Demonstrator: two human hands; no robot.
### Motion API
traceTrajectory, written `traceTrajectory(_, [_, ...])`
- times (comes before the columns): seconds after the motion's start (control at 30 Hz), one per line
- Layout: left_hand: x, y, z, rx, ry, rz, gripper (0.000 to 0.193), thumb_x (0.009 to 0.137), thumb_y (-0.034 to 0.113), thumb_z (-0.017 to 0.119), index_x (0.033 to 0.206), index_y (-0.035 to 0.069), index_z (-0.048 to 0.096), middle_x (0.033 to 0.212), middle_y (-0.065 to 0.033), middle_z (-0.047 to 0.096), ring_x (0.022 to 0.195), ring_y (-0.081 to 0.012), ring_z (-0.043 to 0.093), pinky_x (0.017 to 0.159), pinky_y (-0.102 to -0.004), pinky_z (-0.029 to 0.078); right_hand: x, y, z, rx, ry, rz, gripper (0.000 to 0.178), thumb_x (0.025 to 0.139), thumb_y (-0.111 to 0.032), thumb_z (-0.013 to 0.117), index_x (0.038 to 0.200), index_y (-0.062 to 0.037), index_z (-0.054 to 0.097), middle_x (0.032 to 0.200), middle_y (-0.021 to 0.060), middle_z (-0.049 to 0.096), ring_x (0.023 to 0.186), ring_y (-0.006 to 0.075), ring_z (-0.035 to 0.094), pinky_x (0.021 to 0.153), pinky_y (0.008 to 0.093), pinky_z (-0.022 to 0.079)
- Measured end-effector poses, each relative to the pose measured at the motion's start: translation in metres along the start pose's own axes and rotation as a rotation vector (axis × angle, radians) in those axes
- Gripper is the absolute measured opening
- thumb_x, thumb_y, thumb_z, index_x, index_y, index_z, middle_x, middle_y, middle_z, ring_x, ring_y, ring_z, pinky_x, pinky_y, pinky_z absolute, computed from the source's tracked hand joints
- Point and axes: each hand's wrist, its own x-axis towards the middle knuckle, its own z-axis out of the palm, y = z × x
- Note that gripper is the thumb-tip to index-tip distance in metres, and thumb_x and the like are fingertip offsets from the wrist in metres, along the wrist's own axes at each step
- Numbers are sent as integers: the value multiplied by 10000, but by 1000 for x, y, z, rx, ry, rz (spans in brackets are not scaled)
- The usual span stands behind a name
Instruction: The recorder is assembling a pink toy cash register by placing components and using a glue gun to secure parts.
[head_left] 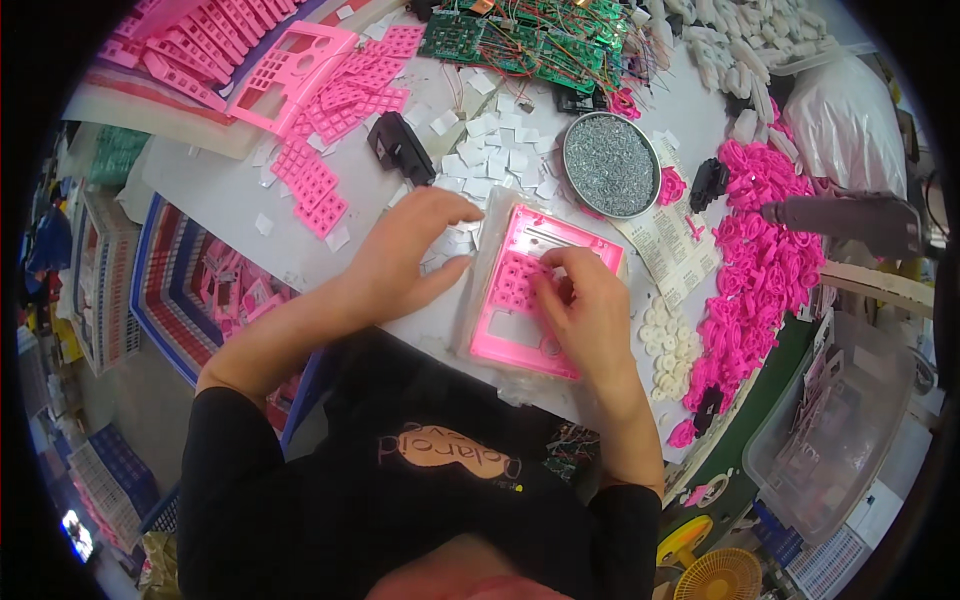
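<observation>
A pink plastic casing (555,366) lies open side up on a plastic-wrapped pad (468,335) in front of me. Inside it sits a pink button keypad (515,285). My right hand (592,305) is over the casing's right side, its fingers curled together at the keypad's edge; whatever they pinch is hidden. To the left of the casing my left hand (412,250) hovers with thumb and fingers apart, nothing held between them. Its fingertips are close to a scatter of white square pieces (490,150).
A round tin of small screws (612,165) stands beyond the casing. Pink keypads (308,185), pink casings (290,75) and a black tool-like part (400,148) lie left. Wired green circuit boards (530,45) are at the back. Pink parts (755,250) and white rings (668,345) lie right.
</observation>
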Motion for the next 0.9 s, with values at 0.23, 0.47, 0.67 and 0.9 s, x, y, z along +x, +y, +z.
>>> traceTrajectory(0.23, [44, -15, -44, 136, 139, 5, 382, 800, 80, 689, 1165, 37, 588, 1058, -121, 612, 925, -252, 598, 793, -358, 485, -20, -18, 8, -369, -161, -377, 898, 736, -388, 772, 1417, 62, 398, 1515, 251, 334, 1435, 417, 280, 1093, 607, 282])
traceTrajectory(0.47, [114, -110, -86, 392, 214, -146, 307, 859, 260, 687, 1080, 47, 665, 962, -77, 686, 816, -199, 624, 710, -321, 498, -35, -23, 23, -469, -309, -325, 1071, 741, -613, 684, 1425, 134, 335, 1544, 302, 262, 1475, 435, 192, 1127, 650, 166])
traceTrajectory(0.67, [182, -143, -82, 635, 5, -681, 568, 764, 620, 666, 923, 80, 743, 1017, -130, 715, 944, -294, 678, 854, -476, 478, -36, -19, 26, -483, -290, -312, 1095, 726, -606, 707, 1429, 136, 316, 1555, 298, 242, 1480, 428, 181, 1126, 653, 164])
traceTrajectory(0.9, [204, -143, -45, 602, 212, -716, 504, 726, 452, 757, 1084, 104, 685, 1002, -151, 719, 973, -354, 676, 848, -541, 480, -38, -20, 27, -474, -286, -299, 1094, 719, -576, 734, 1442, 122, 301, 1562, 287, 233, 1480, 426, 180, 1127, 655, 161])
